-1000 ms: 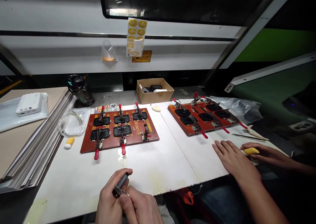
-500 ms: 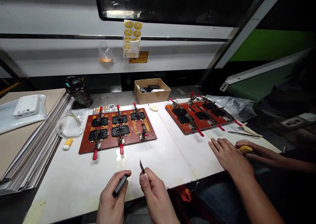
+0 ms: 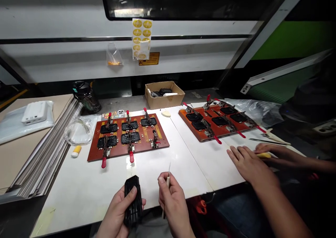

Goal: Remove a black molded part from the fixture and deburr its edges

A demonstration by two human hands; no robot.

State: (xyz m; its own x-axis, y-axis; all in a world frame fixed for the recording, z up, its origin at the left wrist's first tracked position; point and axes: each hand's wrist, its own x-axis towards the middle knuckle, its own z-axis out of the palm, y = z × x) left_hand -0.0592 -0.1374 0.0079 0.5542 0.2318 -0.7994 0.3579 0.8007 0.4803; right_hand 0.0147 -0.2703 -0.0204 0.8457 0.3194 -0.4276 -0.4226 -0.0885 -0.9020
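A ribbed black plastic part [image 3: 133,203] is gripped in my left hand [image 3: 115,210], thumb lying across its face. My right hand [image 3: 173,203], just beside it, is closed around a thin knife [image 3: 168,180] with a pale handle, its narrow blade pointing up and away. Beyond my hands lies a reddish-brown fixture board [image 3: 94,154]. Several similar black parts [image 3: 130,137] sit on it under red-handled toggle clamps [image 3: 131,157]. One clamp position at its front right holds no black part.
A second fixture board [image 3: 201,137] lies to the right. A co-worker's hands [image 3: 258,164] rest near it with a yellow-handled tool. At the back stands a cardboard box [image 3: 165,100] of black parts. On the left are stacked sheets [image 3: 49,136], a bottle [image 3: 88,98] and a yellow-white tube [image 3: 76,151].
My left hand has turned the black part from edge-on to show its ribbed face. My right hand has moved slightly right, the blade now more upright. The view has shifted a little.
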